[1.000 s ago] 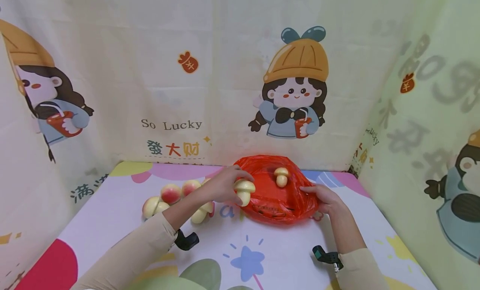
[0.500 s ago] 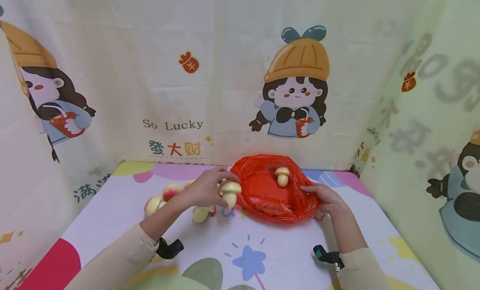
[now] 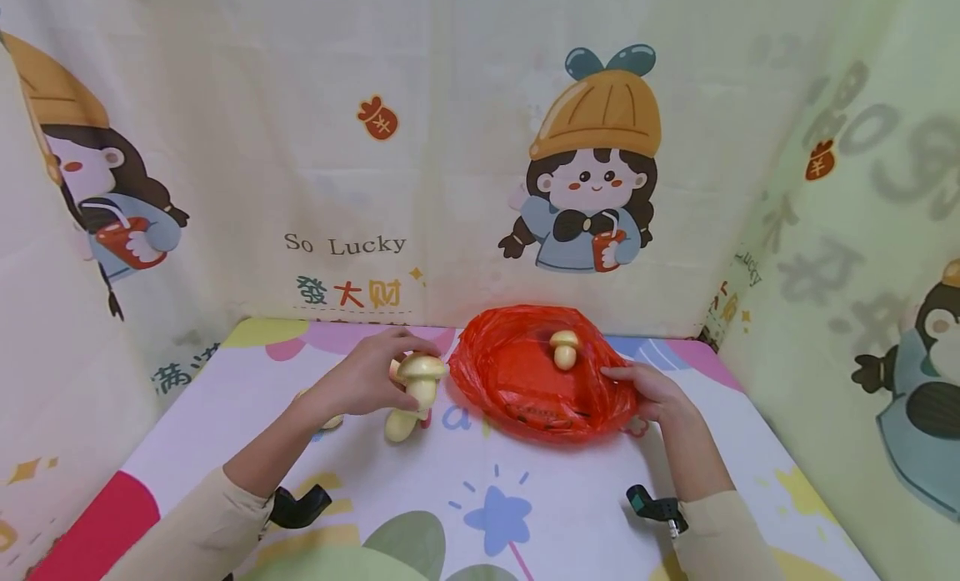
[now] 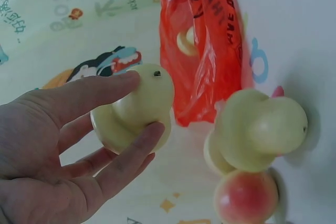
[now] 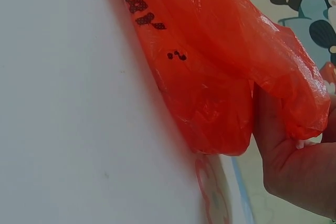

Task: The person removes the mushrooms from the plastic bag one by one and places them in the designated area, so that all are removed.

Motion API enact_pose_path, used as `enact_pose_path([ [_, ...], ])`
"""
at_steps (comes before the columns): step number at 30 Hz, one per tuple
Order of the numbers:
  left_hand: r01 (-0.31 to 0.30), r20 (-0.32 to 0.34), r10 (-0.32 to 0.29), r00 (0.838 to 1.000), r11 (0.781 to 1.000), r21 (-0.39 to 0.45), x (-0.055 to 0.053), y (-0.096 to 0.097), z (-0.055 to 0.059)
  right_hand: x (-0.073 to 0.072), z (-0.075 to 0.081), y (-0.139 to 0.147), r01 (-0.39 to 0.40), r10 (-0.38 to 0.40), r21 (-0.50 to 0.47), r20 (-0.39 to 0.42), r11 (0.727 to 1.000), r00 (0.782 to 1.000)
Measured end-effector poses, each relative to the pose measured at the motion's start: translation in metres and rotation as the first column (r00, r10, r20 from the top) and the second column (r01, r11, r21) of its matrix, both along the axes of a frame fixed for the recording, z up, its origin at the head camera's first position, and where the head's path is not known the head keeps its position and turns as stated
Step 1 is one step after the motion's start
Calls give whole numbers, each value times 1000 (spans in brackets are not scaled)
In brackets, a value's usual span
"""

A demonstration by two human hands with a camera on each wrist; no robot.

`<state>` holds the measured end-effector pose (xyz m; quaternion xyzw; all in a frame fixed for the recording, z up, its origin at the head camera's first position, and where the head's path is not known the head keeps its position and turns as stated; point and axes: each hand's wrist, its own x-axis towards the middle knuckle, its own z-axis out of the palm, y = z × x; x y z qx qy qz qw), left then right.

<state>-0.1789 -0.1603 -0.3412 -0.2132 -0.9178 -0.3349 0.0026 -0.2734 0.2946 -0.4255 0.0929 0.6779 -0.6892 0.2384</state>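
Note:
My left hand [image 3: 363, 373] pinches a pale cream toy mushroom [image 3: 422, 379] by thumb and fingers, cap up, just left of a red plastic bag [image 3: 474, 360]. In the left wrist view this mushroom's stem end [image 4: 156, 85] faces the camera, thumb on one side and fingers on the other. A second mushroom [image 3: 400, 426] lies on the table below that hand. Inside the bag's wide mouth rests another mushroom [image 3: 565, 350]. My right hand [image 3: 652, 392] grips the bag's right rim; in the right wrist view the red film [image 5: 215, 103] covers part of the fingers.
A red-and-cream peach-like fruit [image 4: 247, 196] sits beside the lying mushroom. Another pale piece [image 3: 332, 423] shows behind the left forearm, mostly hidden. Printed cloth walls [image 3: 480, 147] stand behind the table and along both sides.
My left hand has moved left, away from the bag, with the mushroom still in its fingers, and now covers the fruits behind it. The right hand stays at the bag's rim.

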Motion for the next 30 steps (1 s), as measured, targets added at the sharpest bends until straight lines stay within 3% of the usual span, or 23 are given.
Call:
enact_pose_path([
  [9, -27, 2, 27, 1000, 999, 20, 5, -26, -8, 0, 0, 0, 27, -26, -24, 14, 999, 1000],
  [17, -39, -38, 38, 999, 999, -27, 10, -40, -9, -1, 0, 1, 28, -27, -25, 6, 999, 1000],
  [30, -89, -12, 88, 996, 993, -78, 12, -60, -19, 1, 0, 2, 24, -24, -13, 13, 1000, 1000],
])
